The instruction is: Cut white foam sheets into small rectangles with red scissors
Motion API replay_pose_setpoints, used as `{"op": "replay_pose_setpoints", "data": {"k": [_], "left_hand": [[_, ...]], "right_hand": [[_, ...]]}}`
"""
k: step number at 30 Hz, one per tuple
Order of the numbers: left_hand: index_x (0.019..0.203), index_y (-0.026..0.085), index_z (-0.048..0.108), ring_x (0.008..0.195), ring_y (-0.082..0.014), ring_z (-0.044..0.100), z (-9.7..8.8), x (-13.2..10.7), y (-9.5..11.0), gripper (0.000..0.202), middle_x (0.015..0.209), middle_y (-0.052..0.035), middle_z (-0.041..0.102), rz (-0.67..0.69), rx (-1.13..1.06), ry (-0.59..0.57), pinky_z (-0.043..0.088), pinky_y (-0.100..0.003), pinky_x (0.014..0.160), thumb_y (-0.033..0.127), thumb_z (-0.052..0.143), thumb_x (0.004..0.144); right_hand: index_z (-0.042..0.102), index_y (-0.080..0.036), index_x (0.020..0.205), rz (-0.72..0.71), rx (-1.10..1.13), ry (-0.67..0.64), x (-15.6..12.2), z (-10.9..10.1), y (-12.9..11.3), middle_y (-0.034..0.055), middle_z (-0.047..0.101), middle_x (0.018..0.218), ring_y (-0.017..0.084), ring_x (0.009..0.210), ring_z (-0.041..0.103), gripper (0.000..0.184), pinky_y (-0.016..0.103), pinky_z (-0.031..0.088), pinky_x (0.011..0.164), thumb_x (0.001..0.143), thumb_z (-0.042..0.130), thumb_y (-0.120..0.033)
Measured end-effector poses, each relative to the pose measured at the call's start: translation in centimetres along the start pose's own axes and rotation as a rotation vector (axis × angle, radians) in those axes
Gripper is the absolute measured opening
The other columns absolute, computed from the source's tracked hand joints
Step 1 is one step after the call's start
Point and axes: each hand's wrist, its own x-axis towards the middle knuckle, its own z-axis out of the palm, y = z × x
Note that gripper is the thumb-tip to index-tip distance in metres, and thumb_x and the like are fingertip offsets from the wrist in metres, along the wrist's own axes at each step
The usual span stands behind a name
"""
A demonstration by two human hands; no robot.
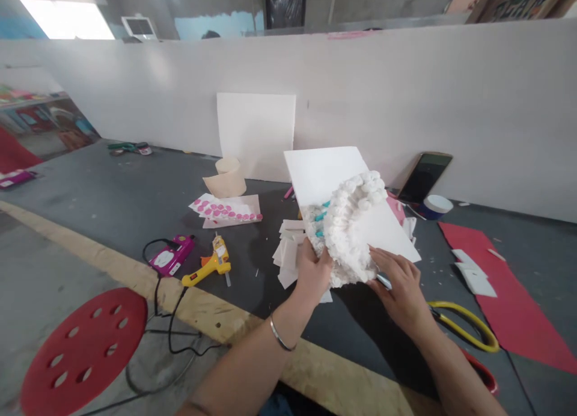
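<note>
A white board (pixel 318 172) is held tilted above the table, with a ruffled white curved trim (pixel 345 211) and a few turquoise pieces (pixel 320 218) on it. My left hand (pixel 313 269) grips its lower left edge, thumb on the ruffled part. Under the lower right edge, my right hand (pixel 399 281) is closed around a slim silvery object (pixel 383 280), mostly hidden by my fingers. My right fingertips touch the board. Several white paper pieces (pixel 286 253) lie beneath and to the left.
A yellow glue gun (pixel 210 266) and a purple box (pixel 172 256) with cords lie at left. Nearby are pink-dotted paper strips (pixel 225 210) and a beige roll (pixel 225 178). Rightward are a phone (pixel 425 175), red sheet (pixel 509 290) and yellow-handled scissors (pixel 469 323). A red stool (pixel 85 350) stands lower left.
</note>
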Motion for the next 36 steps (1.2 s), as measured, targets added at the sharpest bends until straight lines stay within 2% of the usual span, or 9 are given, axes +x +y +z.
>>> {"op": "replay_pose_setpoints", "data": {"k": [8,14,21,25,31,34,36], "left_hand": [[0.124,0.022,0.055,0.120,-0.0324,0.059,-0.2,-0.2,0.1,0.064,0.131,-0.0161,0.062,-0.019,0.024,-0.022,0.050,-0.042,0.094,0.056,0.074,0.072],[0.117,0.024,0.058,0.118,-0.0312,0.061,-0.1,0.0,-0.2,0.057,0.126,-0.0131,0.066,-0.006,-0.024,-0.019,0.050,-0.041,0.094,0.053,0.076,0.071],[0.110,0.022,0.064,0.113,-0.0321,0.064,0.0,0.4,0.0,0.044,0.120,-0.0113,0.069,-0.080,-0.055,0.055,0.051,-0.043,0.093,0.039,0.078,0.073],[0.112,0.022,0.064,0.109,-0.0306,0.066,-0.1,0.9,0.0,0.039,0.116,-0.0098,0.071,-0.162,-0.135,0.069,0.053,-0.044,0.093,0.028,0.074,0.074],[0.108,0.021,0.067,0.107,-0.0293,0.068,-0.2,1.4,0.9,0.032,0.101,-0.0083,0.075,-0.285,-0.205,0.120,0.054,-0.044,0.093,0.022,0.068,0.076],[0.112,0.021,0.066,0.109,-0.0283,0.067,-0.4,1.7,1.1,0.036,0.101,-0.0076,0.075,-0.313,-0.248,0.102,0.054,-0.044,0.096,0.020,0.067,0.076],[0.117,0.021,0.064,0.110,-0.0276,0.067,-0.5,1.8,1.1,0.040,0.103,-0.0072,0.075,-0.335,-0.271,0.082,0.053,-0.044,0.098,0.021,0.066,0.077]], "right_hand": [[0.047,-0.029,0.134,0.014,0.026,0.007,-0.1,-0.1,0.0,0.0125,0.064,0.128,0.033,0.114,0.058,0.039,0.048,0.039,0.092,0.095,0.048,-0.032],[0.045,-0.030,0.137,0.018,0.040,-0.002,-0.1,0.0,0.1,0.0119,0.064,0.129,0.032,0.115,0.058,0.043,0.047,0.039,0.092,0.094,0.050,-0.032],[0.049,-0.024,0.135,0.086,0.048,0.022,0.4,-0.5,-0.8,0.0135,0.065,0.126,0.032,0.115,0.057,0.043,0.046,0.039,0.094,0.095,0.050,-0.040],[0.058,-0.024,0.122,0.146,0.048,0.110,1.1,-1.5,-1.8,0.0118,0.069,0.114,0.030,0.106,0.060,0.037,0.043,0.041,0.091,0.094,0.052,-0.048],[0.067,-0.029,0.102,0.230,-0.018,0.286,1.3,-2.9,-2.9,0.0051,0.072,0.095,0.026,0.095,0.064,0.014,0.042,0.040,0.090,0.094,0.057,-0.034],[0.069,-0.034,0.102,0.231,-0.085,0.353,1.2,-3.2,-3.3,0.0035,0.069,0.090,0.024,0.087,0.064,0.014,0.043,0.039,0.088,0.092,0.060,-0.030],[0.071,-0.035,0.101,0.210,-0.144,0.348,1.2,-3.2,-3.6,0.0038,0.068,0.089,0.024,0.084,0.062,0.015,0.043,0.038,0.085,0.091,0.062,-0.030]]}}
